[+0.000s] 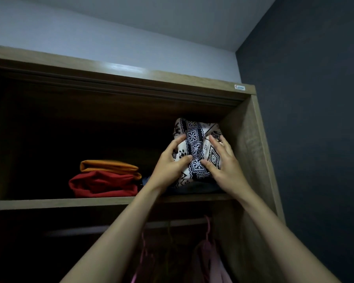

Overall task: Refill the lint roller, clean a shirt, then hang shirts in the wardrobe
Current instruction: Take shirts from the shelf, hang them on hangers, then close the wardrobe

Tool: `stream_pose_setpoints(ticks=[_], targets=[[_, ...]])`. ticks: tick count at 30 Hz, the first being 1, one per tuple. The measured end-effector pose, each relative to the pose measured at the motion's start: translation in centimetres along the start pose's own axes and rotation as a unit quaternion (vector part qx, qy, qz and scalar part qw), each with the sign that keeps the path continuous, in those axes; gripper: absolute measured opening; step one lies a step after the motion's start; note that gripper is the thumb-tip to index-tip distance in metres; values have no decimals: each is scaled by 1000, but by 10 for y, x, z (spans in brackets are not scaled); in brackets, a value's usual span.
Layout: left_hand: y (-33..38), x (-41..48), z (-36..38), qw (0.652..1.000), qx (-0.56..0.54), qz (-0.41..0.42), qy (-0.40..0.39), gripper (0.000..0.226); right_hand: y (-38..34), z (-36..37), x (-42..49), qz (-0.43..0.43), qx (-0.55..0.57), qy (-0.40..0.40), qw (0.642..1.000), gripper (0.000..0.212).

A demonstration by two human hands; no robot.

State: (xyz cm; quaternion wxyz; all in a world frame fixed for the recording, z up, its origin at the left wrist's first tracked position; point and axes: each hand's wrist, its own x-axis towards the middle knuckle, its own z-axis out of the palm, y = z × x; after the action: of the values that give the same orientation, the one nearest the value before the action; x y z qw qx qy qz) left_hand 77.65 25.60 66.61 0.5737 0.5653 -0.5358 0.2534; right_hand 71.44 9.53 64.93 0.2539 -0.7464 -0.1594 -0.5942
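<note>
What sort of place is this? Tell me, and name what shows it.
Probably a bedroom, at an open wardrobe: folded clothes on its shelf, hangers on the rail below, and a patterned cloth held at that shelf.

Bare forearms (pixel 119 231) (elbow to wrist) — left hand (pixel 170 162), right hand (pixel 225 162) — uncovered.
</note>
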Motion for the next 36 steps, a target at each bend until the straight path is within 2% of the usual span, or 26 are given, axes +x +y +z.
stream_pose_setpoints(ticks=[3,5,9,11,13,15,19,22,25,27,30,33,36], targets=[[-14,7,4,999,42,-22,-16,61,15,2,-1,16,-17,-10,1000,70],[-21,11,1,990,132,-34,-35,64,21,6,-2,36,-33,-38,998,70],[-30,13,-5,940,325,-87,-49,60,35,12,-5,98,-117,-146,977,62],[-29,8,-6,912,389,-113,-66,56,39,10,-9,121,-184,-169,961,60],[-25,2,-5,891,430,-106,-99,54,37,6,-19,109,-229,-169,953,59],[-19,-6,-7,878,451,-92,-133,53,33,1,-33,91,-228,-161,956,59],[-14,-21,-19,885,423,-84,-176,66,31,-7,-52,69,-169,-145,973,57],[-16,-20,-24,875,441,-65,-190,64,29,-5,-45,49,-120,-130,983,53],[-20,-12,-18,874,455,-48,-164,56,30,1,-28,61,-132,-139,980,54],[-22,-7,-15,871,451,-81,-178,58,33,3,-20,87,-144,-170,971,56],[-24,-8,-13,836,493,-108,-215,63,34,2,-25,117,-203,-203,951,59],[-22,-21,-16,817,542,-65,-185,65,27,1,-48,91,-279,-172,940,59],[-21,-42,-24,807,574,-15,-135,62,16,6,-69,61,-270,-128,952,59]])
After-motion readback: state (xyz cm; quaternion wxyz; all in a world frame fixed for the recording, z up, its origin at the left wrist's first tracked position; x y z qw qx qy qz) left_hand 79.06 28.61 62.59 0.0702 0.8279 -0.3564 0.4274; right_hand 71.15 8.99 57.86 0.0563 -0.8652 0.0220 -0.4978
